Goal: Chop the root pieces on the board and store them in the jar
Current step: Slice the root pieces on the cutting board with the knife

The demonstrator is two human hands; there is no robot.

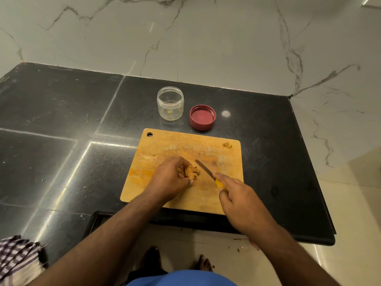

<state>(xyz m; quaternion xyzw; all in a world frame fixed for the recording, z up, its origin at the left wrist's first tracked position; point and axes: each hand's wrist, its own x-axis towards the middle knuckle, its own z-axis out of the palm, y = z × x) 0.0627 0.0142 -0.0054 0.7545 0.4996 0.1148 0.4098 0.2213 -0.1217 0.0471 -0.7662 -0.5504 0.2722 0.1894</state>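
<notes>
Mostly undone, I'd judge. Head view: left hand [173,178] curls round the root pieces [192,171] mid-board [165,145]; right hand [239,201] grips the knife [206,170], blade just right of them. Jar [170,103] behind the board looks nearly empty, lid [202,117] off beside it. A few bits [226,144] sit at the board's far right corner. Whether the blade touches the root, can't tell.

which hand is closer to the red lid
Right. The right hand grips the knife below the red lid; the left hand sits further left, holding the root.
</notes>
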